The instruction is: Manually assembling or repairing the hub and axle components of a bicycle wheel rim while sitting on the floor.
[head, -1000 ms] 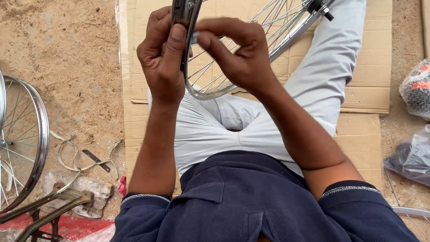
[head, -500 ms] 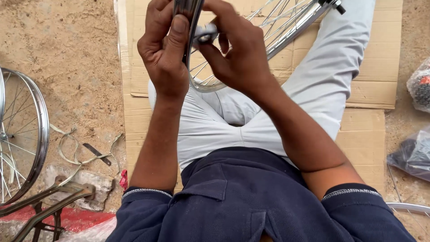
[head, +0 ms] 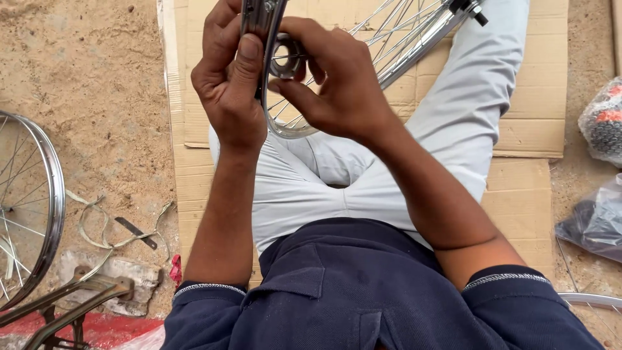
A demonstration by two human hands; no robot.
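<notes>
Left hand (head: 227, 84) clamped on the wheel rim (head: 285, 126); right hand (head: 340, 84) pinches a small metal ring (head: 288, 61) at it. Fitting stage, apparently; next calls for fine alignment.

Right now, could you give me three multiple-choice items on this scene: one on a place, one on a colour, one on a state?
1. Where does the second wheel lie?
A. on the sand at far left
B. on the cardboard
C. on the person's lap

2. What colour is the shirt?
A. red
B. white
C. dark blue

3. How is the rim held?
A. lying untouched
B. gripped by both hands
C. under one foot

Answers: 1 A, it rests on sand by the left edge. 2 C, the sleeves are navy. 3 B, left hand and right hand both close on it.
</notes>
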